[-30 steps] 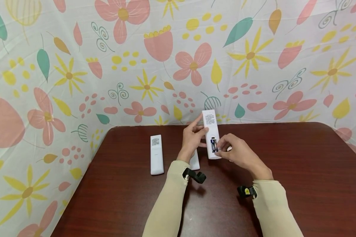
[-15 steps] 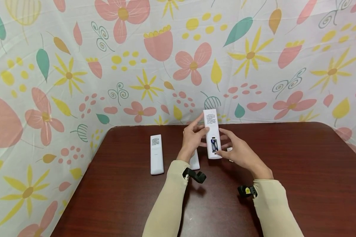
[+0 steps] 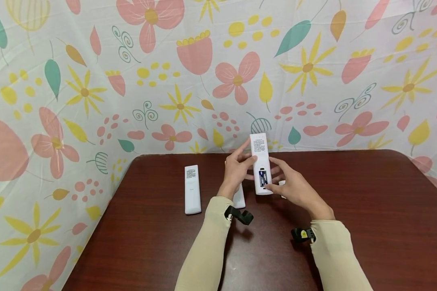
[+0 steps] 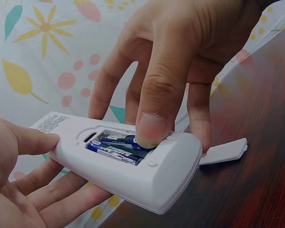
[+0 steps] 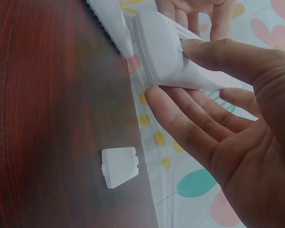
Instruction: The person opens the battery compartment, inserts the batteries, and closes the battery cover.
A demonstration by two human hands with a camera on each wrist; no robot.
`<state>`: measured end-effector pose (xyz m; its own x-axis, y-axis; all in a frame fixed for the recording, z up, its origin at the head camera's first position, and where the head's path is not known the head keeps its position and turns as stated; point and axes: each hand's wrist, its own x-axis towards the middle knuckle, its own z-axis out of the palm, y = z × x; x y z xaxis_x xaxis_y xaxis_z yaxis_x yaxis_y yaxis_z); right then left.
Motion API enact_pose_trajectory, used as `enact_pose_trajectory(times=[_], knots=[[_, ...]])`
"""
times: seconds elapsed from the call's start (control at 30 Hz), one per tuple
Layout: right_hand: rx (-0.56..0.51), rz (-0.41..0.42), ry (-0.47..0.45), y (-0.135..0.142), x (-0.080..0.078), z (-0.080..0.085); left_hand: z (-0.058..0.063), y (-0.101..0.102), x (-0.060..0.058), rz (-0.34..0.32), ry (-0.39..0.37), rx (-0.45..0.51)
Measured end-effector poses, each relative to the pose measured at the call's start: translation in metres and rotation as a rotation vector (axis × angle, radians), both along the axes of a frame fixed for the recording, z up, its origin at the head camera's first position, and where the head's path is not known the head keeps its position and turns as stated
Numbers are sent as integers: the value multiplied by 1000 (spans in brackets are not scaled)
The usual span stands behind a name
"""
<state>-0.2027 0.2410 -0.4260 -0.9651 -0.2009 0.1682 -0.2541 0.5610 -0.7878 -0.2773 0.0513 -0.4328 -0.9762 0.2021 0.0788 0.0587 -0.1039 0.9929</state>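
Observation:
A white remote control [image 3: 260, 161] is held back side up above the table, its battery compartment uncovered. Two blue batteries [image 4: 115, 148] lie side by side inside that compartment, one partly hidden by a thumb. My left hand [image 3: 235, 171] grips the remote along its left side, thumb on the back and fingers beneath. At the lower end, my right hand [image 3: 295, 186] presses its thumb onto a battery, with its fingers around the right side and underneath. The white battery cover [image 5: 119, 167] lies on the table below the right hand.
Another white remote [image 3: 192, 190] lies back side up on the dark wooden table [image 3: 149, 242] to the left. A further white remote [image 3: 239, 199] lies partly hidden under the left wrist. A floral cloth [image 3: 204, 81] hangs behind the table's far edge.
The right hand's fingers have moved from pinching at the compartment to round the remote's right side, with the thumb on the battery. The left hand has kept its grip.

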Motion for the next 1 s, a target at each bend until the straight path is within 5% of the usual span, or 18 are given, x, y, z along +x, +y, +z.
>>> enact_pose_trajectory(times=[1.0], knots=[[92,-67,13,1,-1,1,1,2,0,-6,-16,3]])
